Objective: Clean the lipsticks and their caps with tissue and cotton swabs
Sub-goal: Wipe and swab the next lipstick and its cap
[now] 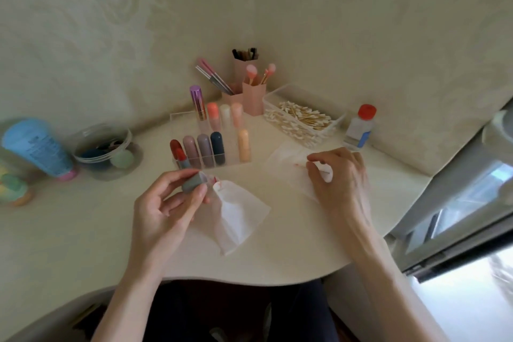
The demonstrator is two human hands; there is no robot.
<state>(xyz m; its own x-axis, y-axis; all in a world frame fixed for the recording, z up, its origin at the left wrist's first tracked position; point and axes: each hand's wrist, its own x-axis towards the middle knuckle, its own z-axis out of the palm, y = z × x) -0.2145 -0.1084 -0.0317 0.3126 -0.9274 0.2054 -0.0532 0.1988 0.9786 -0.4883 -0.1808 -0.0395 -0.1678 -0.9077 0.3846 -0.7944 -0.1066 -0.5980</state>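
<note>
Grey lipstick [192,181], red-stained white tissue [238,214], pink brush cups [254,97], red-capped bottle [360,127].

Grey lipstick tube [191,183]: half behind fingers [197,198]
Small white thing [328,174], right hand [341,175]: unidentifiable
Blue squeeze tube [36,147]: print blurred

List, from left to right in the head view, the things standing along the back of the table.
Blue tube, clear round tub, lipstick stand, box of cotton swabs, red-capped bottle.

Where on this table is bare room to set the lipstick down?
Bare table along the near edge between both forearms, and left of the left hand, before the clear tub. Crowded at back: lipstick rack, swab tray, brush cups.
</note>
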